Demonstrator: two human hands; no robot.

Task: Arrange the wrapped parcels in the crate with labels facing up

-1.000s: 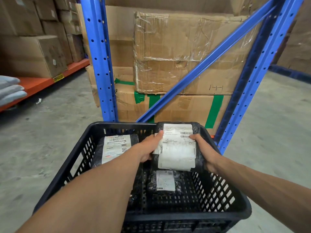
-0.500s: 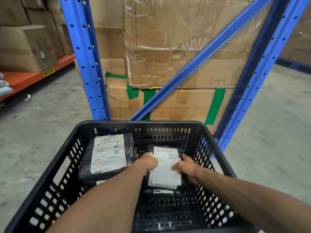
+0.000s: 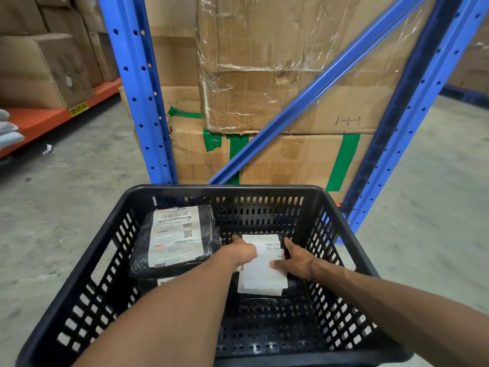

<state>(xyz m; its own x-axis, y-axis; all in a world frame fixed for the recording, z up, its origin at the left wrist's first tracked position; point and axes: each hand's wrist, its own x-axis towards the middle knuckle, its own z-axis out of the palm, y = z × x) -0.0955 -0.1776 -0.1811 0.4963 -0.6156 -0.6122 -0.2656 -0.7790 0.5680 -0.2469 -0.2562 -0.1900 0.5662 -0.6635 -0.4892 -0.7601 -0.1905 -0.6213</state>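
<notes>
A yellow tag (image 3: 78, 108) on the orange shelf beam (image 3: 47, 120) reads "00-01-01". Pen marks "HH" (image 3: 348, 121) stand on a cardboard carton (image 3: 330, 112). The left parcel's label (image 3: 174, 235) shows barcodes; its print is too small to read.

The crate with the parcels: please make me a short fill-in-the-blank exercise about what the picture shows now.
1. Both hands, the left hand and the right hand, rest on one wrapped parcel inside the ____ crate.
2. The white label of this parcel faces ____.
3. A second parcel lies in the crate on the person's ____ side.
4. Behind the crate stands a rack with ____ metal posts.

Missing words: black; up; left; blue
</notes>
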